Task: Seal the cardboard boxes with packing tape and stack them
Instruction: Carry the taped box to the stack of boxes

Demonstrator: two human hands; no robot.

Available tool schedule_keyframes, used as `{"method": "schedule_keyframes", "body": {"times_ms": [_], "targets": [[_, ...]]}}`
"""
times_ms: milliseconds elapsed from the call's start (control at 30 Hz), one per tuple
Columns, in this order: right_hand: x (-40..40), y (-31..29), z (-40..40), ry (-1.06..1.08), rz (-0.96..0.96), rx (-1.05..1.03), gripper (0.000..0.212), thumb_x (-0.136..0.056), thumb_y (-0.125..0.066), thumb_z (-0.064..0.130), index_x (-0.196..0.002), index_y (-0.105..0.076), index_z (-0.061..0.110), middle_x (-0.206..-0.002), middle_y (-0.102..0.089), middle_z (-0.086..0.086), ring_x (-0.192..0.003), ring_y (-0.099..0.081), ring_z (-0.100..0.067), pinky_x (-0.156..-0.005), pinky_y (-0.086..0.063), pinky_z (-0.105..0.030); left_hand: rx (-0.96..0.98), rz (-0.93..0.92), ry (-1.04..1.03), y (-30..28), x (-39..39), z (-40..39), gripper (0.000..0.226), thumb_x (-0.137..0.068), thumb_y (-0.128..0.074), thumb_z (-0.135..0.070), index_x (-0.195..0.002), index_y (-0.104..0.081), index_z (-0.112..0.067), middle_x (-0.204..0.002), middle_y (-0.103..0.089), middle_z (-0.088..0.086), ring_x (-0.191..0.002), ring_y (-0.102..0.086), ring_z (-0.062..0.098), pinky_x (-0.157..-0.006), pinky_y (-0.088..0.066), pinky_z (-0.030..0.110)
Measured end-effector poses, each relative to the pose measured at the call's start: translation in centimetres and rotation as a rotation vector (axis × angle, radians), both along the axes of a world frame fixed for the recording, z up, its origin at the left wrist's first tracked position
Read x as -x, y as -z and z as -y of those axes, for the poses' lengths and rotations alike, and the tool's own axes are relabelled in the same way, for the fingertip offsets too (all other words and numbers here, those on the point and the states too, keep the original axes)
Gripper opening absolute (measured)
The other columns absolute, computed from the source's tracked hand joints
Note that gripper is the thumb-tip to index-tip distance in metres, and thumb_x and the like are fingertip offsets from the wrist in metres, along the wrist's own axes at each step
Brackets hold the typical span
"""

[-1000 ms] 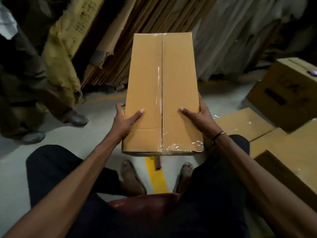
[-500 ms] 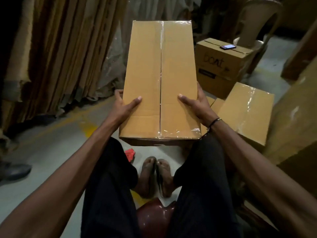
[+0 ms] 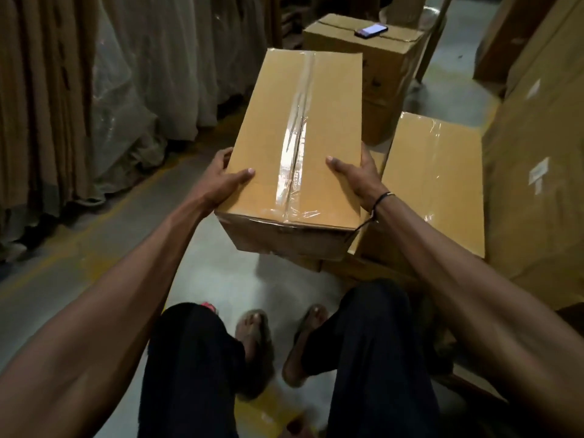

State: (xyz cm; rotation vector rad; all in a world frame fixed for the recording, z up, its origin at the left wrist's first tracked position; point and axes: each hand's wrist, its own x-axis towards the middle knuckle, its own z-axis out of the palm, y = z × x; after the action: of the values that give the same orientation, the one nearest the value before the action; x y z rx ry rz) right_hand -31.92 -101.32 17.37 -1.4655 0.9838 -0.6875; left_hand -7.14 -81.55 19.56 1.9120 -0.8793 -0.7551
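Note:
I hold a long brown cardboard box (image 3: 275,137) in the air in front of my knees, its top seam closed with clear tape. My left hand (image 3: 222,178) grips its near left edge, thumb on top. My right hand (image 3: 358,177) grips the near right edge the same way. Just right of it a second taped box (image 3: 442,181) lies on flat cardboard on the floor, slightly lower than the held one. A red object (image 3: 208,306), partly hidden behind my left knee, lies on the floor.
A taller box (image 3: 388,61) with a phone (image 3: 371,30) on top stands behind. Large cartons (image 3: 543,159) rise on the right. Flattened cardboard sheets wrapped in plastic (image 3: 94,90) line the left wall. My feet in sandals (image 3: 252,336) rest on the grey floor.
I have turned to the right with the box in both hands. The box now sits lower and next to the taped box on the floor.

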Motion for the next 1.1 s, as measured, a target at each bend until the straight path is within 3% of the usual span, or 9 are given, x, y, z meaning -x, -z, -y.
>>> {"method": "schedule_keyframes", "body": {"times_ms": [167,300,467,633,767,900,1100], "targets": [[-2.8,4.8,5.0,0.039,-0.108,0.027,0.090,-0.086,-0.081,0.035,-0.155,-0.025,0.024,-0.144,-0.052,-0.006,-0.130,-0.053,-0.029,-0.110,-0.044,-0.057,-0.040,-0.059,0.048,5.9,-3.0,6.7,0.078,-0.096,-0.071,-0.042,-0.159,-0.027,-0.028,-0.154,-0.044,0.008,-0.126,-0.054,0.028,-0.100,-0.052,0.044],[-4.1,9.1,8.2,0.106,-0.228,0.039,0.098,-0.091,-0.075,0.040,-0.161,-0.009,0.019,-0.156,-0.043,-0.007,-0.141,-0.044,-0.031,-0.116,-0.038,-0.055,-0.021,-0.085,0.097,10.4,-4.3,11.9,0.071,-0.099,-0.069,-0.034,-0.158,-0.031,-0.024,-0.145,-0.050,0.004,-0.120,-0.057,0.023,-0.081,-0.051,0.025],[-3.9,12.5,11.2,0.161,-0.339,0.016,0.104,-0.096,-0.069,0.041,-0.163,0.004,0.013,-0.166,-0.027,-0.009,-0.150,-0.030,-0.031,-0.123,-0.029,-0.045,-0.037,-0.132,0.186,15.1,-5.3,17.0,0.071,-0.099,-0.070,-0.030,-0.158,-0.033,-0.021,-0.145,-0.052,0.008,-0.122,-0.060,0.026,-0.104,-0.053,0.047],[-4.3,13.9,13.5,0.191,-0.523,0.123,0.100,-0.099,-0.061,0.047,-0.162,0.004,0.005,-0.169,-0.013,-0.015,-0.153,-0.022,-0.034,-0.124,-0.024,-0.043,-0.044,-0.159,0.226,17.7,-5.6,20.3,0.066,-0.101,-0.067,-0.029,-0.158,-0.033,-0.022,-0.138,-0.054,0.002,-0.122,-0.060,0.026,-0.106,-0.052,0.049],[-4.9,14.0,13.6,0.151,-0.750,0.299,0.092,-0.103,-0.047,0.050,-0.161,0.004,0.000,-0.170,0.003,-0.019,-0.155,-0.013,-0.038,-0.125,-0.020,-0.044,-0.039,-0.144,0.252,18.7,-6.3,21.4,0.066,-0.101,-0.066,-0.031,-0.158,-0.034,-0.022,-0.144,-0.056,0.007,-0.123,-0.061,0.025,-0.109,-0.050,0.052],[-4.3,14.5,13.3,0.117,-0.957,0.438,0.080,-0.106,-0.033,0.048,-0.161,-0.002,-0.003,-0.169,0.005,-0.024,-0.156,0.007,-0.039,-0.128,-0.005,-0.047,-0.033,-0.104,0.303,18.1,-5.7,22.4,0.063,-0.103,-0.063,-0.030,-0.158,-0.035,-0.020,-0.144,-0.055,0.008,-0.125,-0.059,0.028,-0.110,-0.049,0.051],[-3.5,13.9,13.8,0.028,-1.099,0.491,0.078,-0.107,-0.027,0.048,-0.160,-0.004,-0.004,-0.170,0.003,-0.021,-0.157,0.006,-0.036,-0.128,0.000,-0.049,-0.058,-0.085,0.358,17.5,-4.8,23.1,0.068,-0.102,-0.064,-0.034,-0.159,-0.030,-0.020,-0.147,-0.051,0.009,-0.127,-0.058,0.029,-0.110,-0.049,0.052]]}}
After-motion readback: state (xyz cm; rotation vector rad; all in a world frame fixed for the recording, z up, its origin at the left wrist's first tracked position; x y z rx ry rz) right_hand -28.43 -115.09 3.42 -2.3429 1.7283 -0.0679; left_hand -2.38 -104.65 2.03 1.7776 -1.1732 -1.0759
